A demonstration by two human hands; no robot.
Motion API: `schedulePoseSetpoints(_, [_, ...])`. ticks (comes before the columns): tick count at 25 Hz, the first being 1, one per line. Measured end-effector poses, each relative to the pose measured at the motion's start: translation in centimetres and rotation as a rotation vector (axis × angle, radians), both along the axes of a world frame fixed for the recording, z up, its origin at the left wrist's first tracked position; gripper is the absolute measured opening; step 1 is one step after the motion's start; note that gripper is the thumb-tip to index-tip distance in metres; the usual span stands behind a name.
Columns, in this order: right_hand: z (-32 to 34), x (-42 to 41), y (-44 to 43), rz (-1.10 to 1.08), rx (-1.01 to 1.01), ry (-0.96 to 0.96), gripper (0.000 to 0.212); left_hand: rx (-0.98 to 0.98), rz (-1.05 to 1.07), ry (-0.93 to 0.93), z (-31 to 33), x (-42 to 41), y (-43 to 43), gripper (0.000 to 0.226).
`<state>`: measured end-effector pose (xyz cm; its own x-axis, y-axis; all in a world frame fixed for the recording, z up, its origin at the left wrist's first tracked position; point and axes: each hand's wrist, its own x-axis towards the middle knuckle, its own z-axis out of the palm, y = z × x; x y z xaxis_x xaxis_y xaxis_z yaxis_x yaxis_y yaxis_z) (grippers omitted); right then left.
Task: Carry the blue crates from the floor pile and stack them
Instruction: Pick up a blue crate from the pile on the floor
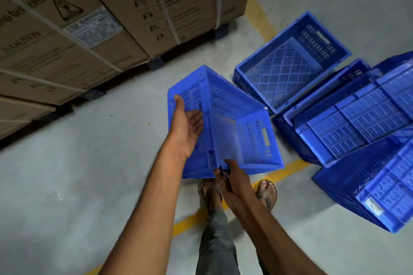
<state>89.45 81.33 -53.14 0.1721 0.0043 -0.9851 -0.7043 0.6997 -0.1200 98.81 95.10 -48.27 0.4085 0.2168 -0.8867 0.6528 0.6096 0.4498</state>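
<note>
Blue crate (228,100) is held tilted above the floor (89,163). Its left wall is gripped by the left hand (186,127), fingers curled round an edge. Its near rim is pinched by the right hand (233,176). Other crates (357,114) are piled at the right.

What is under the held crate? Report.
Grey floor, a yellow line and two sandalled feet show beneath the held crate; it covers part of one foot and the floor directly below.

Slotted blue plastic crate (237,123) with slight sheen, matt brown cardboard boxes (73,29), smooth grey concrete floor (67,174)
</note>
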Motion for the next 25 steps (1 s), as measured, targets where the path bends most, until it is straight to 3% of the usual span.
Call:
schedulePoseSetpoints(3, [1.0, 0.6, -0.5, -0.025, 0.014, -0.015, 0.007, -0.022, -0.144, 0.026, 1.4, 2.1, 0.4, 0.099])
schedulePoseSetpoints(6, [2.4, 0.3, 0.0, -0.014, 0.016, -0.034, 0.006, 0.108, -0.27, 0.03, 1.5, 3.6, -1.3, 0.053])
schedulePoseSetpoints(8, [3.4, -0.1, 0.1, 0.029, 0.043, -0.064, 0.003, 0.368, -0.397, 0.053, 1.2, 4.0, -2.8, 0.032])
schedulePoseSetpoints(12, [4.8, -0.5, -2.4, 0.444, 0.087, -0.067, 0.041, 0.818, -0.691, 0.086, 2.5, 3.3, -5.0, 0.056])
schedulePoseSetpoints(14, [4.8, -0.4, -4.6, 0.689, -0.051, -0.062, 0.056, 0.937, -0.757, 0.044, 3.9, 2.7, -6.0, 0.049])
schedulePoseSetpoints(16, [4.0, 0.5, -7.3, 0.816, -0.319, -0.101, 0.063, 1.012, -0.762, 0.004, 5.8, 2.2, -6.7, 0.047])
schedulePoseSetpoints(18, [2.8, 2.2, -9.7, 0.827, -0.476, -0.176, 0.051, 1.082, -0.738, -0.038, 7.7, 2.0, -6.5, 0.046])
schedulePoseSetpoints(21, [2.2, 5.6, -11.7, 0.683, -0.379, -0.289, 0.024, 1.166, -0.691, -0.126, 10.7, 2.3, -4.2, 0.044])
schedulePoseSetpoints(25, [2.8, 9.0, -12.8, 0.555, -0.319, -0.334, 0.024, 1.093, -0.633, -0.3, 15.1, 2.6, -0.6, 0.033])
